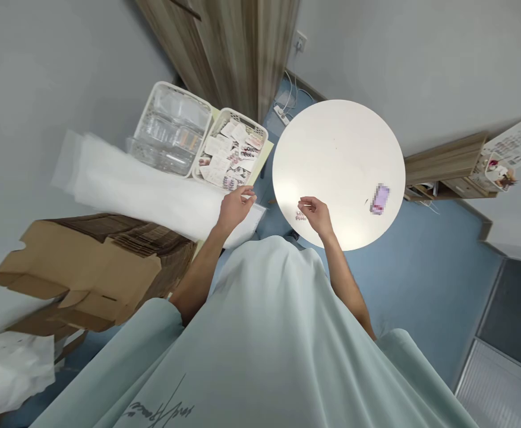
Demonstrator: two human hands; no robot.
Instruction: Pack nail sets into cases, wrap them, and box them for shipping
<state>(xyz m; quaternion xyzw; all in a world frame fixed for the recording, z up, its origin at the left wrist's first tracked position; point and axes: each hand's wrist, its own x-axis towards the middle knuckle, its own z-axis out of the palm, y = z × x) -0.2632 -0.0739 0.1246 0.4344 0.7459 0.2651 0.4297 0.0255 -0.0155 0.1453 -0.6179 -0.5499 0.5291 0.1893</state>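
Observation:
My left hand [237,209] hovers over the white plastic sheets beside the right-hand basket. Its fingers are loosely bent and apart, and nothing shows in them. Over the near left part of the round white table [340,154], my right hand [317,215] has its fingers partly bent and apart, seemingly holding nothing. Just below its fingertips lies a small set of pinkish pieces in rows [301,216]; whether the fingers touch it is unclear. A white basket [264,132] of small cards with similar pinkish and dark pieces stands beyond my left hand.
Another white basket [155,89] holds clear plastic packs. White sheets [144,184] lie before the baskets, with flattened cardboard boxes [77,261] nearer. A blurred purple item [380,199] rests on the table's right. A power strip [281,115] and cables lie behind; a wooden shelf [447,157] stands right.

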